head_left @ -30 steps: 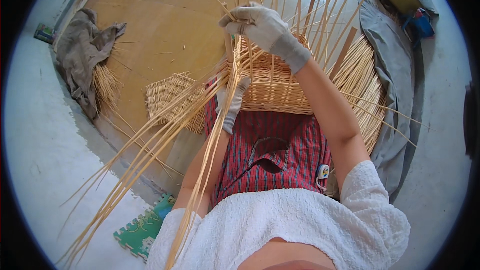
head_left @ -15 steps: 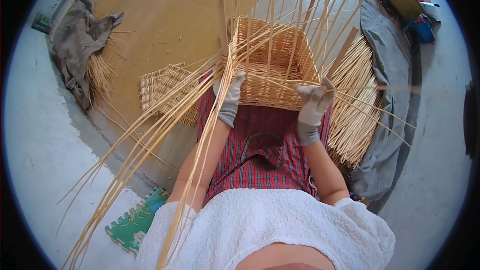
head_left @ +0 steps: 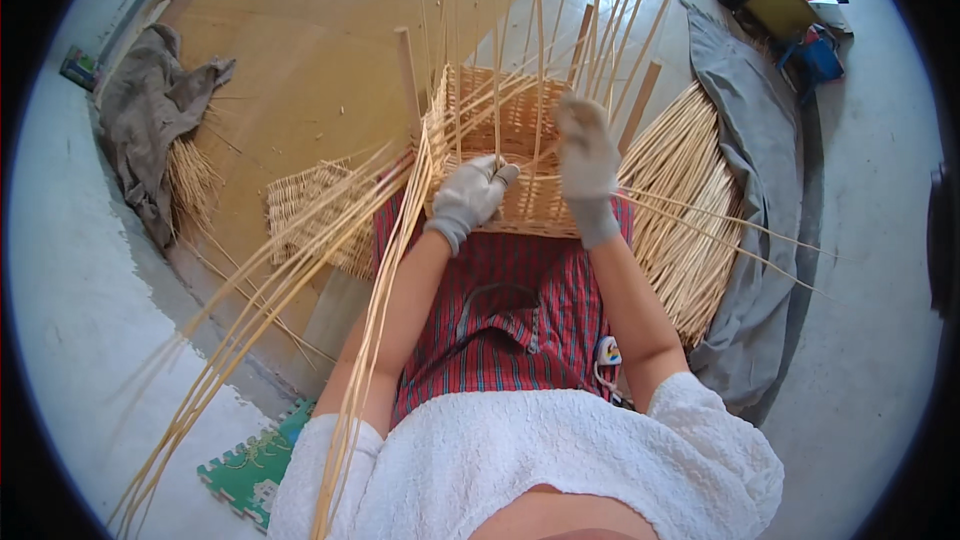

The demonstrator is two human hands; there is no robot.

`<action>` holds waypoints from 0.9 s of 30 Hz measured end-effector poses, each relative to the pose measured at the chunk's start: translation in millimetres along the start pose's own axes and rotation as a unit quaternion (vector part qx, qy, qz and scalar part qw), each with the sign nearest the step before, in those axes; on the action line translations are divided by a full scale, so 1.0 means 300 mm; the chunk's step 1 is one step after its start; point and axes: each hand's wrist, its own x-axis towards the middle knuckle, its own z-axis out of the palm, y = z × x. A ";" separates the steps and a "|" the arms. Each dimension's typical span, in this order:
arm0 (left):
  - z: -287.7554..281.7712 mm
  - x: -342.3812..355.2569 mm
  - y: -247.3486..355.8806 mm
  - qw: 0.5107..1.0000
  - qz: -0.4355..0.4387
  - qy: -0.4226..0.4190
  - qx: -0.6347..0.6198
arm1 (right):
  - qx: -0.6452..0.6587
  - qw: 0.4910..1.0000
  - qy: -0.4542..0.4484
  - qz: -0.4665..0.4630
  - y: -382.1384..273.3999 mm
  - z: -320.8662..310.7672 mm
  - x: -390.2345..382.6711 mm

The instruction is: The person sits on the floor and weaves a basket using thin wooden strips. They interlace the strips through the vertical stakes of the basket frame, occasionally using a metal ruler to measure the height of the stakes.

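Note:
A half-woven wicker basket [head_left: 535, 205] rests on my lap, with thin upright rods [head_left: 538, 30] and thicker wooden corner posts [head_left: 408, 80] standing from it. My gloved left hand [head_left: 472, 195] is closed at the near wall's top edge, its thumb and fingers pinching a willow rod. My gloved right hand [head_left: 587, 155], slightly blurred, is raised over the near right part of the basket, fingers curled in. A short length of rod runs from the weave toward it, and its grip there is partly hidden. Long loose rods [head_left: 270, 315] fan out from the basket's left corner, past my left arm.
A flat woven panel [head_left: 320, 215] lies on the floor at left. Grey cloth [head_left: 150, 120] covers a small rod bundle at far left. On the right, a large rod bundle [head_left: 690, 225] lies beside another grey cloth [head_left: 755, 170]. Boxes [head_left: 780, 5] stand at the back right.
My right hand has left the basket's right corner and moved up and left over the near wall. My left hand has shifted right along that wall's edge, from the left corner.

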 end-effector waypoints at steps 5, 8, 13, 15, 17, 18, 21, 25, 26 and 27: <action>0.018 -0.037 0.035 0.996 -0.076 0.012 -0.043 | 0.106 0.990 -0.076 0.045 -0.053 -0.019 0.090; 0.005 -0.029 0.055 0.998 -0.063 0.010 -0.026 | 0.214 0.971 0.019 0.102 0.134 -0.163 -0.229; -0.002 0.039 0.082 0.981 0.019 0.168 0.092 | 0.317 0.876 0.033 0.363 -0.001 -0.254 -0.251; 0.019 0.050 0.169 0.967 -0.025 0.185 0.175 | 0.317 0.907 0.018 0.276 -0.128 -0.185 -0.276; 0.044 0.038 0.148 0.969 0.062 0.237 0.012 | 0.295 0.921 0.031 0.254 -0.147 -0.194 -0.259; 0.070 0.030 0.118 0.959 0.098 0.256 -0.072 | 0.273 0.918 0.053 0.282 -0.110 -0.244 -0.244; 0.149 -0.007 0.144 0.875 0.345 0.295 -0.166 | 0.248 0.895 0.189 0.318 0.055 -0.379 -0.243; 0.276 0.022 0.152 0.997 0.065 0.020 -0.022 | 0.202 0.891 0.088 0.397 0.027 -0.423 -0.190; 0.282 0.037 0.174 0.997 -0.014 -0.065 -0.049 | 0.118 0.944 0.054 0.305 0.043 -0.396 -0.141; 0.289 0.053 0.198 0.999 -0.008 -0.029 -0.044 | 0.031 0.978 0.021 0.207 0.068 -0.363 -0.072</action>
